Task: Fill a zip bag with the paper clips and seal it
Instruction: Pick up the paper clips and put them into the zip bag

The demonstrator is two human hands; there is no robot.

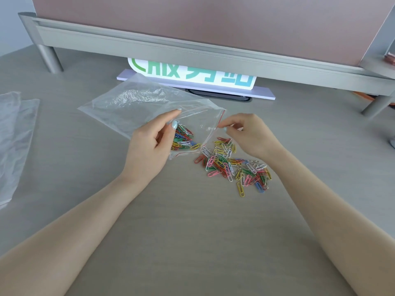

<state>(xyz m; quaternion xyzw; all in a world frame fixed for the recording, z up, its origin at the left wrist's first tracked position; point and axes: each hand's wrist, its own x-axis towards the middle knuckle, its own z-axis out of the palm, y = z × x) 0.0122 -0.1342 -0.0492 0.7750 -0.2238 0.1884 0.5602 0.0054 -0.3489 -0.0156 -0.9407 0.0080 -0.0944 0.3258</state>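
left hand (pixel 152 142): clear plastic zip bag with red seal line (pixel 136 107) was pinched at its mouth
right hand (pixel 249 133): opposite mouth edge was pinched
coloured paper clips: some inside bag (pixel 183 138), the loose pile (pixel 233 163) lay on grey bench (pixel 192 231)

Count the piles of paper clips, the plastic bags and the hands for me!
Piles of paper clips: 2, one in the zip bag, one loose on the desk
Plastic bags: 2, the zip bag and another bag
Hands: 2, left hand, right hand
Total: 6
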